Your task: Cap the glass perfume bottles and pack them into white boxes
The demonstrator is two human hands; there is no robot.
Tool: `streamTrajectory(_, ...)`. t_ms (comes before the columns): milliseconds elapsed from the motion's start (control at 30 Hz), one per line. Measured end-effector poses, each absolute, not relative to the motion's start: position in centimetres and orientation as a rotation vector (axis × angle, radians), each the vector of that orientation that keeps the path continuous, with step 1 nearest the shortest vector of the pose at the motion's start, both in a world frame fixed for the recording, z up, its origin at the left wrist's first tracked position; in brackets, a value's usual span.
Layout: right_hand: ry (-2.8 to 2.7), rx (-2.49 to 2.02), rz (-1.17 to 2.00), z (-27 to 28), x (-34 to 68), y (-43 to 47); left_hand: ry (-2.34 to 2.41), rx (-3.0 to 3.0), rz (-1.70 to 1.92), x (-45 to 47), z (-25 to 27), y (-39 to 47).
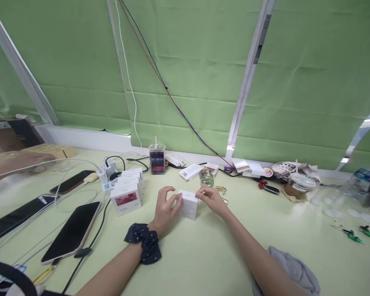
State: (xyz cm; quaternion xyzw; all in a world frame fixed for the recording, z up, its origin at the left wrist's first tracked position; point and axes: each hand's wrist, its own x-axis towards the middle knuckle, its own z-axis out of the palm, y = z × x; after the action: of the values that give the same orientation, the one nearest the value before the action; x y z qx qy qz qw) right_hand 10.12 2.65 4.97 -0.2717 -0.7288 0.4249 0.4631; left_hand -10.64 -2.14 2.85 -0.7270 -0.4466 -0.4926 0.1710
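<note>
A small white box [189, 209] stands upright on the table in front of me, with faint print on its top and front. My left hand [166, 209] grips it at the upper left, fingers bent against the edge. At the top right corner, my right hand [212, 199] pinches the box between thumb and fingers. A dark dotted scrunchie [144, 242] is around my left wrist. Left of my hands stands a row of similar white boxes [125, 201], the front one with a red picture. Behind the held box are a clear glass bottle [206, 177] and small gold pieces [221, 189].
Phones [72, 232] and charging cables cover the left side, near a white power strip [108, 170]. A lidded cup [157, 158] stands at the back. To the right are car keys [269, 188], an iced drink [299, 185] and green-handled tools [353, 235]. Grey cloth [291, 267] lies under my right arm.
</note>
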Motion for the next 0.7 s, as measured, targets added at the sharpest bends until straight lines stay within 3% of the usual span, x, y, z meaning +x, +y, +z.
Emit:
streamTrajectory(267, -1.77, -0.534, 1.316, 4.5, 8.3, 0.7, -1.397, -2.255, -1.152, -9.2, 5.7, -3.7)
streamTrajectory(467, -1.998, -0.576, 1.126, 2.6, 7.8, 0.4, -1.331, -2.264, -1.144, -9.3, 5.9, -4.4)
streamTrajectory(700, -2.214, -0.567, 0.944, 0.6, 7.3, 0.5, -1.427, -2.217, -0.828, -11.4, 5.6, -3.3)
